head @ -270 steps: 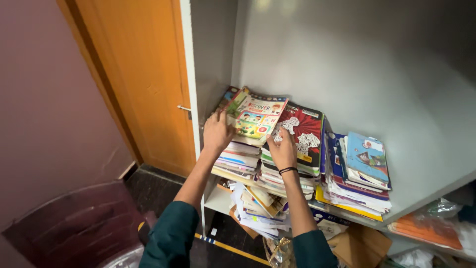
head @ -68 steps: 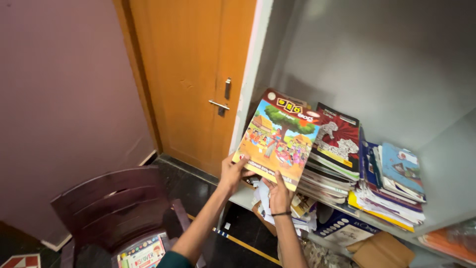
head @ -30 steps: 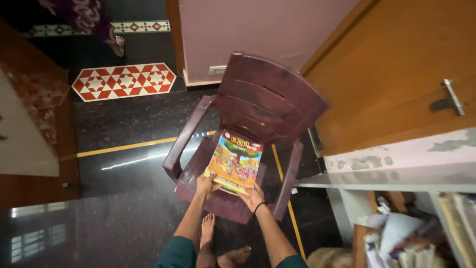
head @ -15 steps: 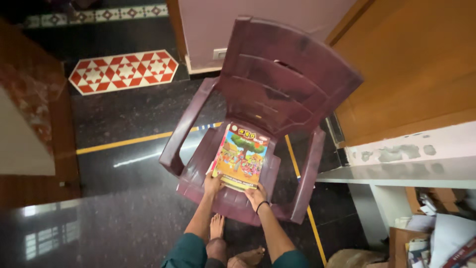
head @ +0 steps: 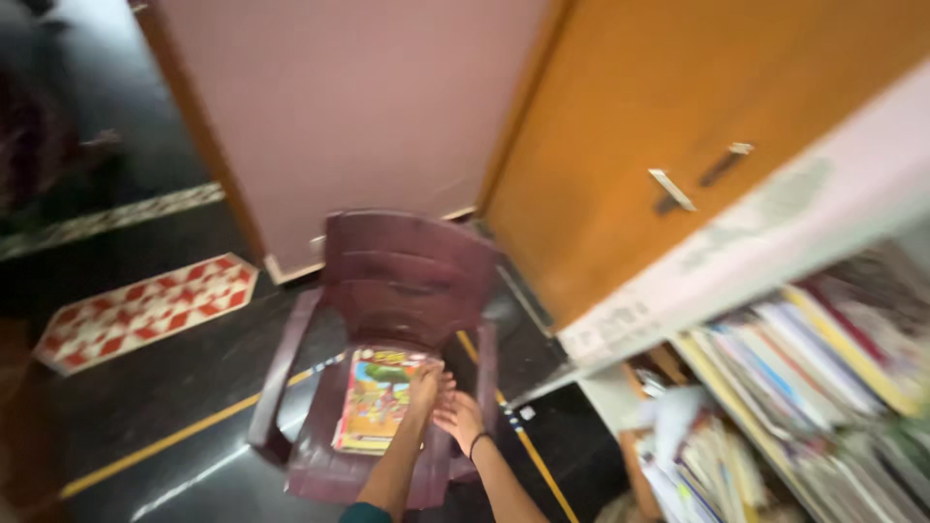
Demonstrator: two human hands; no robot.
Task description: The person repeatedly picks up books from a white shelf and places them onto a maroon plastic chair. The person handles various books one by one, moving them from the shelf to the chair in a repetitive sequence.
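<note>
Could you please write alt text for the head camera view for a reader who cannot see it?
A colourful picture book lies on the seat of a maroon plastic chair, with the person's left hand at its edge and right hand alongside. An orange wooden door and crowded bookshelves stand to the right.

A home: plastic chair (head: pixel 387 291), wooden door (head: pixel 678 126), patterned floor tile (head: pixel 145 310), shelves of books (head: pixel 823 368).

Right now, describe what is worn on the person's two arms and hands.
Both hands are bare, with no gloves or rings that can be made out in the blurred frame. The right hand has a thin dark band at the wrist. The left hand shows no band, and a dark teal sleeve edge shows low on that arm.
</note>
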